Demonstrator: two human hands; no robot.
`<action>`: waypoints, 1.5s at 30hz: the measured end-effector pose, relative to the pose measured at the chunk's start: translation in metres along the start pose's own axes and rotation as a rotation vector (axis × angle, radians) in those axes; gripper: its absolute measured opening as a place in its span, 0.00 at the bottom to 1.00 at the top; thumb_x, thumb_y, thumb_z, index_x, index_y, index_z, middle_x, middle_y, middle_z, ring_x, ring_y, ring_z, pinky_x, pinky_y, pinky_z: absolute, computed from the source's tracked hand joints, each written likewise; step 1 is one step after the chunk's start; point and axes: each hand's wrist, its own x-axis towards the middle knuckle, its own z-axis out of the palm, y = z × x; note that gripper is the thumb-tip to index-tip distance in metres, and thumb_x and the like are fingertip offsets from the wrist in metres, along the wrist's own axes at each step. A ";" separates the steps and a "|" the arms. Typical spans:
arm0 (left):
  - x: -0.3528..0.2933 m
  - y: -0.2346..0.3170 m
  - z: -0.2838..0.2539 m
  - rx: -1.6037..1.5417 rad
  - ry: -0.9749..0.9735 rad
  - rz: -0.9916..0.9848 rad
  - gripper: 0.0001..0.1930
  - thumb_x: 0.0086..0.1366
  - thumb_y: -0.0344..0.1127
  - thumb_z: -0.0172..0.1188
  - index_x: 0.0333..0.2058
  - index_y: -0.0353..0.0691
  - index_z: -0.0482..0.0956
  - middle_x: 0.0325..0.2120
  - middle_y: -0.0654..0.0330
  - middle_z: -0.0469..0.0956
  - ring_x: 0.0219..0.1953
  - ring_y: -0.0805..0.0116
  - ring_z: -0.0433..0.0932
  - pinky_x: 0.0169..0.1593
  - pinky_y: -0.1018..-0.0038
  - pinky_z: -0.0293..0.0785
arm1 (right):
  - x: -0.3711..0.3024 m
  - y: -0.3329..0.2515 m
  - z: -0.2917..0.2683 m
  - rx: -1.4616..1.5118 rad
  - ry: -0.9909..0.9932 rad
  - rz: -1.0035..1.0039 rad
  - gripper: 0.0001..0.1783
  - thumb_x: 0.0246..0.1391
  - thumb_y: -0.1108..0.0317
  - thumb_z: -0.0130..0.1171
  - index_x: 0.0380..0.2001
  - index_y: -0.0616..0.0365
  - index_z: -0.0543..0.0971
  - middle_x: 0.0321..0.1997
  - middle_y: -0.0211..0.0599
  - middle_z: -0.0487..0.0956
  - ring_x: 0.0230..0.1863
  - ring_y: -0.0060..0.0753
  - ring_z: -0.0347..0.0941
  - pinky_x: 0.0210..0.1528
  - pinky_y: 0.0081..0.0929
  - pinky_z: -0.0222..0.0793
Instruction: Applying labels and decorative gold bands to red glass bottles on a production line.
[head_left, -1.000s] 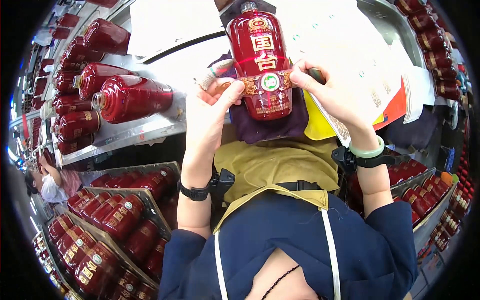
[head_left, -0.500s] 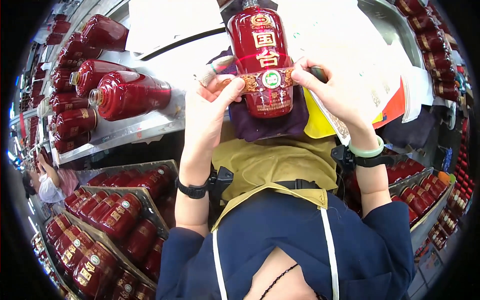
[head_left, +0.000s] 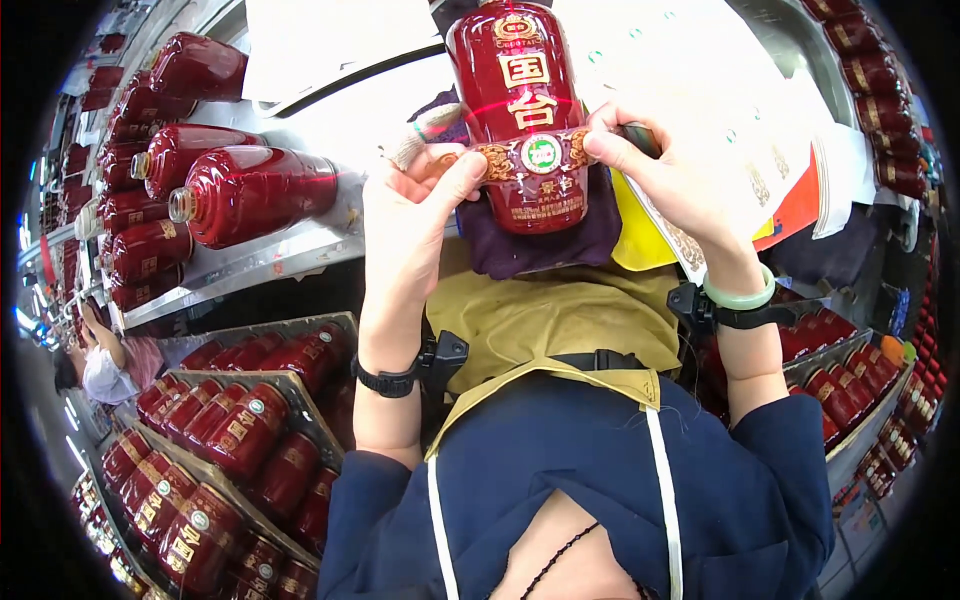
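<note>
A red glass bottle [head_left: 510, 95] with gold characters lies on a dark purple cloth [head_left: 540, 256] at the table's near edge, its neck pointing away from me. Across its lower part runs a patterned brown-and-gold label strip [head_left: 541, 154] with a round green-and-white emblem. My left hand [head_left: 415, 200] pinches the strip's left end between thumb and fingers; pale coverings sit on some of its fingertips. At the right end, my right hand [head_left: 680, 170] pinches the strip in the same way. A dark covering [head_left: 640, 138] shows at one right finger. Whether the strip is stuck down, I cannot tell.
Several unlabelled red bottles [head_left: 260, 195] lie and stand on the metal table at left. White label sheets [head_left: 700, 70] cover the right side, beside a yellow sheet [head_left: 640, 235]. Crates of red bottles [head_left: 235, 425] flank me. Another person [head_left: 115, 365] is far left.
Very little differs. Both hands keep their pinch on the label strip against the bottle, and the whole view has shifted slightly.
</note>
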 end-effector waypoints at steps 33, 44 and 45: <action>-0.002 -0.002 -0.001 -0.046 0.003 -0.001 0.26 0.69 0.27 0.68 0.64 0.34 0.73 0.42 0.62 0.84 0.41 0.77 0.80 0.45 0.78 0.76 | 0.000 0.003 -0.003 -0.013 -0.005 0.003 0.09 0.69 0.65 0.64 0.41 0.60 0.79 0.40 0.22 0.76 0.42 0.15 0.68 0.50 0.19 0.67; -0.002 -0.003 -0.001 -0.054 0.019 -0.017 0.26 0.70 0.26 0.67 0.65 0.33 0.72 0.42 0.62 0.84 0.42 0.77 0.80 0.44 0.79 0.76 | 0.004 0.011 0.001 -0.010 0.081 -0.125 0.11 0.62 0.62 0.69 0.34 0.59 0.83 0.29 0.24 0.75 0.30 0.17 0.64 0.34 0.23 0.61; -0.002 -0.003 -0.001 -0.048 0.009 -0.006 0.26 0.70 0.26 0.67 0.65 0.33 0.72 0.42 0.62 0.84 0.42 0.78 0.80 0.44 0.79 0.76 | 0.004 0.012 0.002 0.006 0.097 -0.128 0.11 0.62 0.62 0.69 0.34 0.59 0.83 0.28 0.24 0.75 0.30 0.17 0.64 0.34 0.23 0.61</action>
